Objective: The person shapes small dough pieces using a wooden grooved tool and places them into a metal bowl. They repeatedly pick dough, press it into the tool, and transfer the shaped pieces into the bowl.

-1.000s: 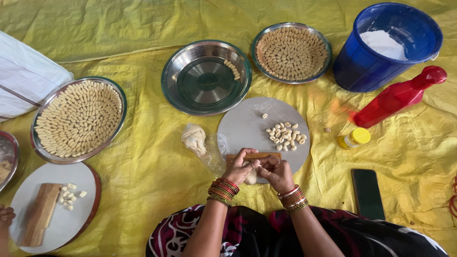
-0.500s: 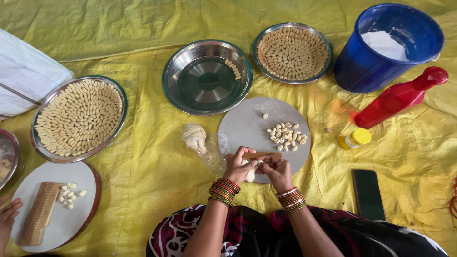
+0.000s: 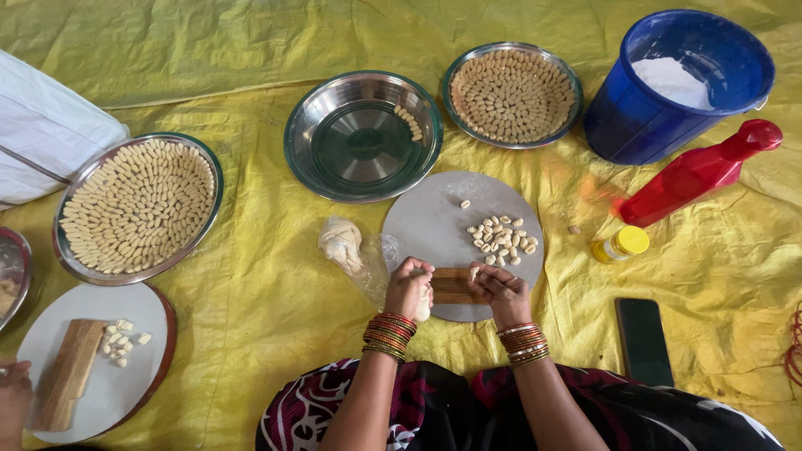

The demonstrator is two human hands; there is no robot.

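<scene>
One view only, from the head camera, looking almost straight down past the wearer's lap onto the yellow sheet (image 3: 251, 317) spread on the floor. The wearer's forearms enter from the bottom edge, left hand (image 3: 409, 288) and right hand (image 3: 499, 288) meeting just below centre, close to the lens. The far edge of the scene runs along the top, with the blue bucket (image 3: 668, 108) at upper right. Another person's hand (image 3: 12, 401) clips the lower-left corner.
</scene>
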